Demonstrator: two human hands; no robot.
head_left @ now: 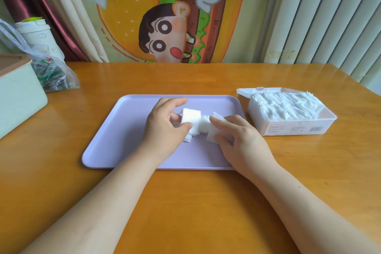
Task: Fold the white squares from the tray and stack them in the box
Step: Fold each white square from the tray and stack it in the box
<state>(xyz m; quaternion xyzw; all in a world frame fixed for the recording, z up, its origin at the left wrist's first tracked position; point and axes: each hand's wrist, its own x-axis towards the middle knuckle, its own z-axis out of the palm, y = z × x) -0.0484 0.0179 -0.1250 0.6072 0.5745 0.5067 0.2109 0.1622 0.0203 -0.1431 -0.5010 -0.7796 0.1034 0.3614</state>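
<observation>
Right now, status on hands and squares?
Left hand pinches folded square; right hand grips second square, over tray. Box open, nearly full, path unobstructed.

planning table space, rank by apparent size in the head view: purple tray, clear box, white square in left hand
Largest to smallest:
1. purple tray
2. clear box
3. white square
None look alike.
</observation>
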